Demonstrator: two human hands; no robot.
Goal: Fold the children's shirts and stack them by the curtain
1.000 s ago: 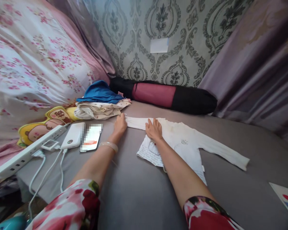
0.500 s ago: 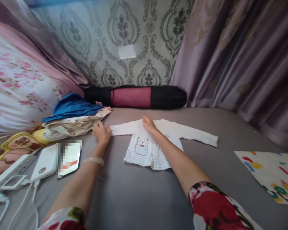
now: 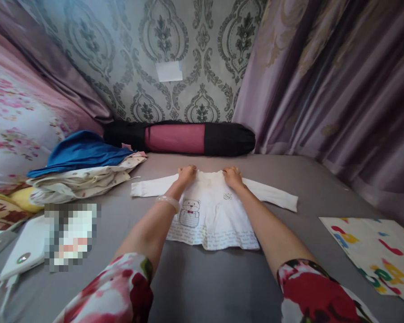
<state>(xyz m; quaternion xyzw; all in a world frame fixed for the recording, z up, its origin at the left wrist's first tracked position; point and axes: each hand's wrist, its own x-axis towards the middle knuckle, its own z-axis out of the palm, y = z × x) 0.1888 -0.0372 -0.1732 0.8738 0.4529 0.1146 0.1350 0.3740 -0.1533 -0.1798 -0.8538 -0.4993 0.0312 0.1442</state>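
A small white long-sleeved top (image 3: 212, 215) with a bear print lies spread flat on the grey bed sheet (image 3: 208, 282), both sleeves stretched out sideways. My left hand (image 3: 186, 172) rests on its left shoulder by the collar, fingers curled onto the cloth. My right hand (image 3: 232, 175) lies on the right shoulder in the same way. A pale bangle (image 3: 168, 202) circles my left wrist. Both forearms reach over the top's body.
A pile of folded clothes with a blue piece (image 3: 77, 154) on it sits at the left. A black and maroon roll (image 3: 178, 138) lies along the wall. A colourful printed cloth (image 3: 373, 246) is at the right. A white power bank (image 3: 20, 253) and cables lie at the left front.
My left hand left the sleeve end and moved right to the left shoulder. My right hand shifted to the right shoulder. The top now lies flat and centred; the view turned right.
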